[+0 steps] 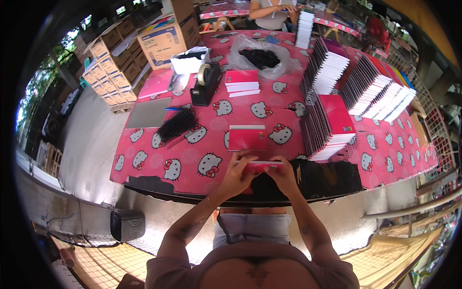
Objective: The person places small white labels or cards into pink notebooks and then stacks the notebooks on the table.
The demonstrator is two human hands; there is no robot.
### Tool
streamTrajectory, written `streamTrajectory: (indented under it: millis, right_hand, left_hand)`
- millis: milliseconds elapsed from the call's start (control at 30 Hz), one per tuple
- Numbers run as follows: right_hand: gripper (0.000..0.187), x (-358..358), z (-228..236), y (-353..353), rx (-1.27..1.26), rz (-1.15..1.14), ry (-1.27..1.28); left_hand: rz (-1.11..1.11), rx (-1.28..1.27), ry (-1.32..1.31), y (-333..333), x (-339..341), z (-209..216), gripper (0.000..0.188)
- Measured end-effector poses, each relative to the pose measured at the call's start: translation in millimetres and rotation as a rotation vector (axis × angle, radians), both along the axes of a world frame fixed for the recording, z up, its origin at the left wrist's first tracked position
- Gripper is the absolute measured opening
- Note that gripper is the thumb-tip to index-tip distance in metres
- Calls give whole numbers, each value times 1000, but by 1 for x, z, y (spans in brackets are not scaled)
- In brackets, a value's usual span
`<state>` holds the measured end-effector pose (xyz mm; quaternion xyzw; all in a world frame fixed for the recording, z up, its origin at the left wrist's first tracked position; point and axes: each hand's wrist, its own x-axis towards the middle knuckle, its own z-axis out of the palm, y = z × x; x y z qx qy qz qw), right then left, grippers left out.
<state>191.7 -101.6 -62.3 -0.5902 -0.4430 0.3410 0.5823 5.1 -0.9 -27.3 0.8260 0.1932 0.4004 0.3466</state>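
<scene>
At the near edge of the table, my left hand (239, 172) and my right hand (283, 176) are closed on the two ends of a pink-red notebook (262, 167). It is tilted so that its pale edge shows. Just beyond my fingers, another pink-red notebook (247, 138) lies flat, with a white strip along its far edge. Farther off stands a small pile of pink-covered notebooks (242, 78) with white page edges. Left of these lies a bundle of thin black binding coils (177, 124).
Stacks of spiral-bound notebooks (329, 120) line the table's right side. A tape dispenser (206, 84), a grey board (148, 113) and a plastic bag (262, 58) of black items lie left and far. Cardboard boxes (166, 45) stand behind. Another person (272, 17) sits across.
</scene>
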Motion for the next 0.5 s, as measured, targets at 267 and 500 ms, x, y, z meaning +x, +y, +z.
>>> streamTrajectory:
  millis: [267,500]
  right_hand:
    - [25,-4,13,0,13,113,201]
    - [27,2,17,-1,-7,115,96]
  left_hand:
    - [692,387,477,147,-107,-11,22]
    - [434,127,125,84,-75,11,17]
